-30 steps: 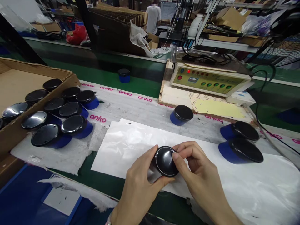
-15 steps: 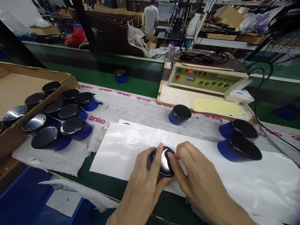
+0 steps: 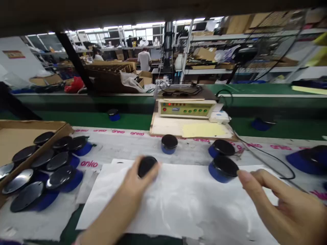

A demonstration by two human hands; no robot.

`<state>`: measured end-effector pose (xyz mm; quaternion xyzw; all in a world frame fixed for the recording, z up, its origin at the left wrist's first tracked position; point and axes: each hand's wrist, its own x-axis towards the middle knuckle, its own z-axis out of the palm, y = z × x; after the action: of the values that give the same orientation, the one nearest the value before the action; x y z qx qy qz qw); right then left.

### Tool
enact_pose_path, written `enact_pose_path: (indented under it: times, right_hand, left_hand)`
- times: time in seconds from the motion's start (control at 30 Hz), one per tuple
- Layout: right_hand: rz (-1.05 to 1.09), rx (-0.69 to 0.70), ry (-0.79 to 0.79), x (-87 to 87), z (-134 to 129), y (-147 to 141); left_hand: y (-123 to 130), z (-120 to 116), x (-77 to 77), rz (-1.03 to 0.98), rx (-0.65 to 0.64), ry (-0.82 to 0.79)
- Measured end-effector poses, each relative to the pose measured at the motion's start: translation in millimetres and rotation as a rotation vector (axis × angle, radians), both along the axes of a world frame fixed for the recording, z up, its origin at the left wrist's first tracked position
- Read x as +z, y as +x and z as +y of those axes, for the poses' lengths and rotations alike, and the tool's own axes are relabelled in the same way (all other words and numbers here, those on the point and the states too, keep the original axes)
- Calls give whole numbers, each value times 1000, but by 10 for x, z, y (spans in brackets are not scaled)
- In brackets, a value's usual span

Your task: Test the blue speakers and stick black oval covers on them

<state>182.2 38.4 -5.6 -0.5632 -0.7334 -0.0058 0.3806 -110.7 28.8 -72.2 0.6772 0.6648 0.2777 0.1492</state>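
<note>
Three or more black-lidded containers [image 3: 25,154] in cardboard box [image 3: 28,125]; left hand [image 3: 135,180] clamped on black-topped container [image 3: 146,166] over white sheet [image 3: 184,200]; right hand [image 3: 283,204], fingers apart, beside blue container [image 3: 222,170]; person [image 3: 144,61] in background.

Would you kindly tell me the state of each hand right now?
Left hand: closed around a black-topped container.
Right hand: partly open, nothing visible in its grip, beside a blue container; contact cannot be told.

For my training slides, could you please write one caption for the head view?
Left hand holding a black-topped container over a white sheet; right hand, empty, beside a blue container.
</note>
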Motion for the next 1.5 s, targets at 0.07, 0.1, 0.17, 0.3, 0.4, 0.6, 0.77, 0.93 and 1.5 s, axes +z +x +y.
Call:
enact_pose_path:
  times: [0.07, 0.1, 0.17, 0.3, 0.4, 0.6, 0.77, 0.93, 1.5]
  right_hand:
    - [-4, -144, -6, -32, 11, 282]
    - [-26, -186, -34, -69, 21, 433]
    - [-68, -235, -111, -172, 30, 722]
    - [-47, -217, -214, -375, 11, 1019]
    - [-139, -26, -314, -425, 64, 906]
    - [-484, 311, -234, -277, 480, 401]
    - [-487, 383, -159, -266, 814, -101]
    - [-487, 384, -107, -385, 1007, -411]
    - [-237, 430, -486, 67, 1269, 268]
  left_hand:
    - [-254, 584, 179, 83, 41, 10]
    - [-367, 898, 271, 117, 80, 31]
    - [-534, 1493, 417, 161, 168, 49]
    - [-611, 2252, 522, 189, 301, 28]
    - [-474, 2317, 560, 202, 309, 51]
    - [181, 1541, 544, 237, -276, 25]
    - [466, 1161, 436, 239, -465, -38]
    - [367, 1278, 425, 242, -416, -21]
    - [1000, 1313, 407, 367, -557, 170]
